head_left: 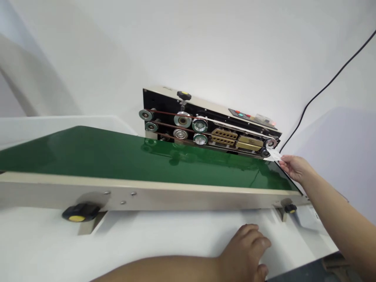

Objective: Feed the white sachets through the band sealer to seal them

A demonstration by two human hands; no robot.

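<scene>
At the far right end of the band sealer (205, 117), my right hand (294, 167) pinches a small white bag (275, 155) between thumb and fingers. The bag's far edge lies close against the rollers at the machine's right end; whether it is between them I cannot tell. Below the bag runs the green conveyor belt (123, 156). My left hand (245, 252) rests empty on the white table (164, 239), its fingers loosely bent and the thumb apart, in front of the conveyor.
A black cable (329, 84) hangs along the wall behind the machine. Black knobs with yellow centres (80, 212) stick out below the conveyor's front rail (188, 196). Coloured buttons (241, 114) sit on top of the sealer. Dark floor shows past the table edge at lower right.
</scene>
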